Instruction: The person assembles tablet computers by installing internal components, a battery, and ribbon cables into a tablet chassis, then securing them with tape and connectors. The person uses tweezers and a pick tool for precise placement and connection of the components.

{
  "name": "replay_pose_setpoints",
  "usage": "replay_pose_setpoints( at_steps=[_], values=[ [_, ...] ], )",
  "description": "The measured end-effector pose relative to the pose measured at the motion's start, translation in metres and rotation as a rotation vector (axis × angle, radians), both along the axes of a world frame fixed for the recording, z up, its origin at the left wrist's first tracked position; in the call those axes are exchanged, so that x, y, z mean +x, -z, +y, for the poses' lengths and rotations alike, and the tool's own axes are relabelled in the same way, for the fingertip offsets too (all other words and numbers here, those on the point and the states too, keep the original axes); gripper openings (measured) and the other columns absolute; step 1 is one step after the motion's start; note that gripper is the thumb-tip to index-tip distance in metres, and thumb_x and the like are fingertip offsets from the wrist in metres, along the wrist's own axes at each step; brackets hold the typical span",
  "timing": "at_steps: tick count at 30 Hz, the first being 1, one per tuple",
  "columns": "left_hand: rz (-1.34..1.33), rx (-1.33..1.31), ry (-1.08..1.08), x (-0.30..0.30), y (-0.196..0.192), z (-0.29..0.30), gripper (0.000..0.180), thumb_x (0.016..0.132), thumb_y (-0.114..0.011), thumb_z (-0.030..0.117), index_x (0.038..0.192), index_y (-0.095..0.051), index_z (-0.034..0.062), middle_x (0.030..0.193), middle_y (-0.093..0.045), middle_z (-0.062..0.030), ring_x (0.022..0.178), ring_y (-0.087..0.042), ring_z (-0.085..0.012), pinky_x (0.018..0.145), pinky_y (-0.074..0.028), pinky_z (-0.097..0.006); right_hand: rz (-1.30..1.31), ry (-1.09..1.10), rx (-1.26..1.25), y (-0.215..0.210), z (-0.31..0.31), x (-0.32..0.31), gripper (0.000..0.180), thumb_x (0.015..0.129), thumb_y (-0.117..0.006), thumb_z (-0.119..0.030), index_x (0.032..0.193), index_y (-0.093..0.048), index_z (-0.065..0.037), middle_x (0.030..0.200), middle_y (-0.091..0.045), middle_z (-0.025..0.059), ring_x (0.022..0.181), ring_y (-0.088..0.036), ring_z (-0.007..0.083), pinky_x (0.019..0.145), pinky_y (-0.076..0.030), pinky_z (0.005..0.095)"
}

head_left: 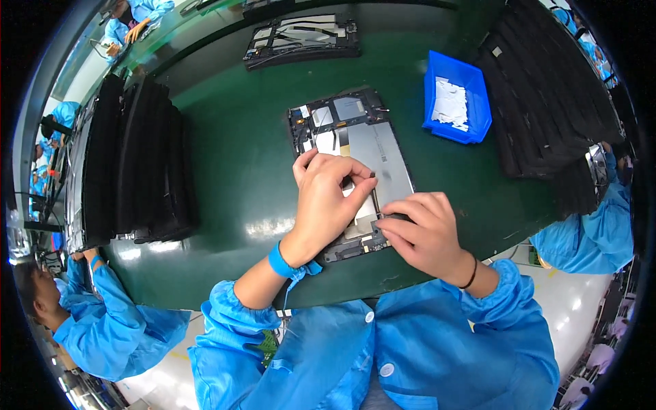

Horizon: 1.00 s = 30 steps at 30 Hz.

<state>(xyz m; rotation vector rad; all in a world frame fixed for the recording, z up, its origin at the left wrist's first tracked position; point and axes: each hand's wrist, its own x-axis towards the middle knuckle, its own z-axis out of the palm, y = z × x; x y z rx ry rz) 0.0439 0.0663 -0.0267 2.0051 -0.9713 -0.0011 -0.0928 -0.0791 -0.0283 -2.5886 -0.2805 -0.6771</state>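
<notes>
An opened tablet-like device [386, 154] lies on the green table in front of me, its silvery panel, circuit boards and flat cables exposed. My left hand [321, 198], with a blue wrist strap [281, 262], reaches over its left side. Thumb and index finger pinch the upper end of a thin black cable [376, 198] above the device. At the cable's lower end, my right hand [430, 236] has its thumb and index finger closed, close to the small board at the near edge. The palms hide part of the device's lower left.
A blue bin [437, 126] with white paper pieces stands at the right. Stacks of black padded trays rise at the left [154, 164] and right [547, 96]. Another opened device [304, 37] lies at the far side. A co-worker in blue [116, 328] sits at the left.
</notes>
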Motion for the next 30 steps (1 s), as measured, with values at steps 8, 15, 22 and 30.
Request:
replay_pose_setpoints(
  at_steps=[8, 15, 22, 30],
  values=[
    [-0.042, 0.014, -0.015, -0.0006, 0.0024, 0.0003, 0.006, 0.076, -0.073, 0.015, 0.077, -0.068, 0.0125, 0.069, -0.061, 0.003, 0.078, -0.056, -0.0167, 0.101, -0.027, -0.041, 0.021, 0.026, 0.097, 0.0004, 0.0029, 0.0012, 0.017, 0.069, -0.073, -0.006, 0.085, -0.071, -0.012, 0.094, -0.065, -0.0018, 0.086, -0.056, 0.02, 0.078, -0.041, 0.0349],
    [-0.092, 0.039, -0.004, 0.0015, 0.005, 0.0015, 0.016, 0.073, -0.078, 0.019, 0.08, -0.066, 0.0111, 0.069, -0.054, 0.0004, 0.078, -0.053, -0.0195, 0.1, -0.03, -0.041, 0.006, 0.001, 0.156, 0.0049, 0.0005, 0.0039, 0.02, 0.069, -0.073, -0.006, 0.087, -0.068, -0.013, 0.093, -0.063, -0.0022, 0.086, -0.056, 0.0204, 0.076, -0.041, 0.0358],
    [-0.084, 0.023, -0.01, 0.0017, 0.0017, -0.0007, 0.009, 0.073, -0.075, 0.013, 0.074, -0.066, 0.0121, 0.069, -0.059, 0.0016, 0.082, -0.054, -0.02, 0.1, -0.028, -0.042, 0.077, 0.052, 0.173, -0.0007, 0.0014, 0.0059, 0.015, 0.071, -0.073, -0.008, 0.084, -0.067, -0.013, 0.089, -0.06, -0.0014, 0.089, -0.054, 0.0219, 0.078, -0.038, 0.0369],
    [-0.094, 0.06, -0.014, 0.0032, 0.0005, -0.002, 0.01, 0.072, -0.076, 0.013, 0.072, -0.066, 0.0121, 0.071, -0.057, 0.0002, 0.088, -0.052, -0.0222, 0.101, -0.027, -0.043, 0.057, 0.083, 0.091, -0.0026, 0.005, 0.0061, 0.015, 0.072, -0.072, -0.01, 0.086, -0.066, -0.014, 0.086, -0.058, -0.0012, 0.089, -0.054, 0.0223, 0.078, -0.037, 0.0374]
  ],
)
